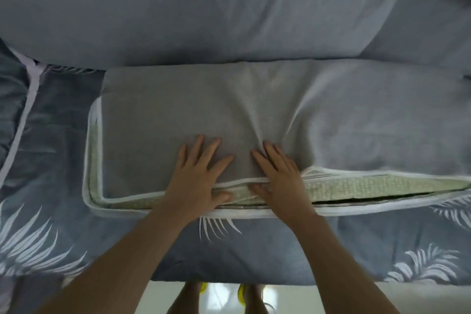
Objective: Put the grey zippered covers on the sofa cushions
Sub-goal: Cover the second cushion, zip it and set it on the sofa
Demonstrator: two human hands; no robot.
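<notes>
Left hand (201, 173) and right hand (277, 173) press flat, side by side, on the grey cover (165, 115).
Leaf-print bedspread (254, 257) lies under everything, a big grey pillow (178, 7) along its far side. Between them the cover sits over the cushion (356, 185), its near zip edge (356, 210) gaping so pale green cushion shows along the front and left end. Fingers lie straight on top; both thumbs rest on the exposed cushion.

Leaf-print sheet (63, 224) w/ cushion (356, 185) in grey cover (165, 115), big grey cushion (178, 7) behind
</notes>
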